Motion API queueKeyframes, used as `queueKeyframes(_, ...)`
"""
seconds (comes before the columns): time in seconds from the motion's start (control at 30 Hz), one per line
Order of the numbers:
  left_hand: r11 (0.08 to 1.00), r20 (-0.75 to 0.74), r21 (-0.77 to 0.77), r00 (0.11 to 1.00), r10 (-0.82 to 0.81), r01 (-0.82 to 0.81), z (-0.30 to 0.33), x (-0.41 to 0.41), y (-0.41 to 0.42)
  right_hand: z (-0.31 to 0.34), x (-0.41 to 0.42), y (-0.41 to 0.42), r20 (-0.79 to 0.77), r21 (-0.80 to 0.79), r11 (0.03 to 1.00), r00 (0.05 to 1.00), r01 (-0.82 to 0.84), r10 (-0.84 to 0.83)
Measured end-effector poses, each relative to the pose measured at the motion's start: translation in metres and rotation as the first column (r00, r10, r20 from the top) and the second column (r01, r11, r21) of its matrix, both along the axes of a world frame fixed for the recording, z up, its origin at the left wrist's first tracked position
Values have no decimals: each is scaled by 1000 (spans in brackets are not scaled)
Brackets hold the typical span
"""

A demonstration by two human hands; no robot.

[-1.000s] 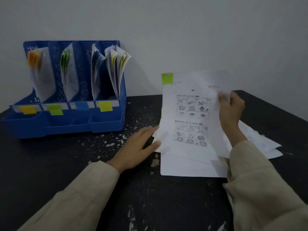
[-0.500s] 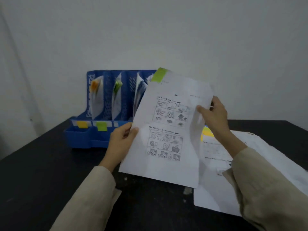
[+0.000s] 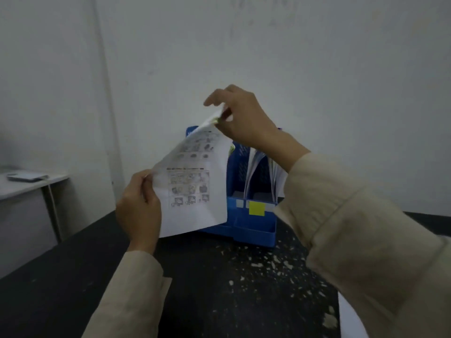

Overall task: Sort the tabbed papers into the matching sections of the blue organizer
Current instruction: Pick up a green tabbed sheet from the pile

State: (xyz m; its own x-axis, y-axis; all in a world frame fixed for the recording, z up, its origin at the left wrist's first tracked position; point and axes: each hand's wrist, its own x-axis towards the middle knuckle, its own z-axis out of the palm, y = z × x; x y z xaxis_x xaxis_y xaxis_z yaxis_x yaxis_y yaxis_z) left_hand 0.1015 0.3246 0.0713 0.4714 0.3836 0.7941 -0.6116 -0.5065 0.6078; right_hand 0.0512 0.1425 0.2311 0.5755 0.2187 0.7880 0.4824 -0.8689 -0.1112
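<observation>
Person is holding one printed sheet (image 3: pixel 195 189) up in front of the blue organizer (image 3: pixel 253 223), which is sitting on the dark, paint-flecked counter (image 3: pixel 219 289). Left hand (image 3: pixel 139 206) is gripping the sheet's lower left edge, fingers curled round it; right hand (image 3: pixel 240 118) is pinching the top corner, right where a sliver of green tab (image 3: pixel 216 120) is peeking out between the fingers. Sheet is hanging tilted and bowing along its length, covering the organizer's left sections, so their labels are not showing. Only the right end is visible: a yellow label (image 3: pixel 256 208) on the front rail, and filed papers (image 3: pixel 253 172) standing in the slots behind it. A white sheet corner (image 3: pixel 349 320) is lying at the counter's near right edge. A pale side table (image 3: pixel 31 184) with a flat object on it is standing off to the left. Judging the step as carrying the green-tabbed sheet toward its matching section. Risks from here: the sheet is blocking the person's own view of the left labels, so it could be going into the wrong slot; the limp paper could be buckling or catching on a divider or on the papers already leaning there; the pinch over the tab could be creasing or peeling it
</observation>
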Motion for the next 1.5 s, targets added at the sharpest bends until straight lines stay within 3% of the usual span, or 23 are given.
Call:
queueKeyframes(0.27, 990, 48, -15, 988, 144, -143, 9, 1, 17, 25, 12, 31, 11, -43, 991, 992, -128, 129)
queueKeyframes(0.77, 992, 145, 126, 989, -22, 3, 19, 14, -34, 44, 17, -4, 81, 31, 999, 997, 14, -16)
queueKeyframes(0.9, 973, 51, 223, 996, -71, 58, 17, 30, -53, 48, 18, -10, 37, -35, 997, 997, 62, -60)
queueKeyframes(1.1, 936, -106, 303, 982, -155, 180, 19, 57, -88, 44, 20, -19, -11, -293, 940, 982, 177, -189)
queueKeyframes(1.37, 898, -80, 310, 949, -304, 314, 22, 80, -113, 25, 40, -37, 26, -388, 880, 957, 275, -288)
queueKeyframes(1.5, 805, -262, 336, 869, -419, 489, 3, 94, -113, 11, 52, -48, -16, -410, 856, 936, 315, -352)
